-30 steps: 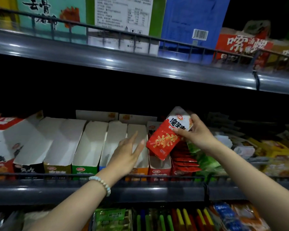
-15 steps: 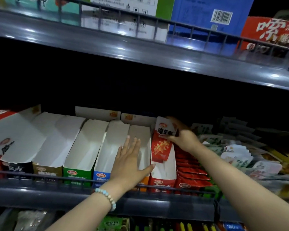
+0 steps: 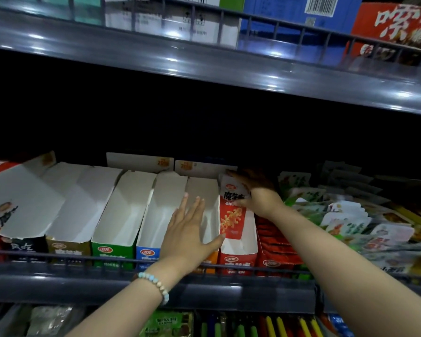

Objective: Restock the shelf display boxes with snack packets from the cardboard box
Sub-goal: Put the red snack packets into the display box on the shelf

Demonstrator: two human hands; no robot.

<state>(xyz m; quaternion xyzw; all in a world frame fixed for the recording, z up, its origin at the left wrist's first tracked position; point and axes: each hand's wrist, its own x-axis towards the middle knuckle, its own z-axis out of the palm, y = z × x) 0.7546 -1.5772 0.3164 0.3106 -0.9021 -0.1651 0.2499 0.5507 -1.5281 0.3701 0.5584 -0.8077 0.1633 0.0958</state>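
Note:
A stack of red and white snack packets (image 3: 231, 215) lies inside the red display box (image 3: 238, 259) on the middle shelf. My right hand (image 3: 258, 195) grips the upper end of the packets, deep in the box. My left hand (image 3: 187, 234) rests flat, fingers straight, over the orange display box (image 3: 210, 262) just left of the red one, its thumb against the red box's left wall. Left of that stand empty display boxes: blue (image 3: 147, 254), green (image 3: 112, 254), brown (image 3: 67, 249). The cardboard supply box is out of view.
A black wire rail (image 3: 83, 260) runs along the shelf front. Red packets (image 3: 275, 242) fill the box to the right, then green and white packets (image 3: 345, 222). The upper shelf (image 3: 204, 66) overhangs closely, carrying cartons. More snacks (image 3: 168, 322) sit on the shelf below.
My right hand carried the red packets from above the shelf down and back into the red display box. My left hand moved right to settle on the orange box.

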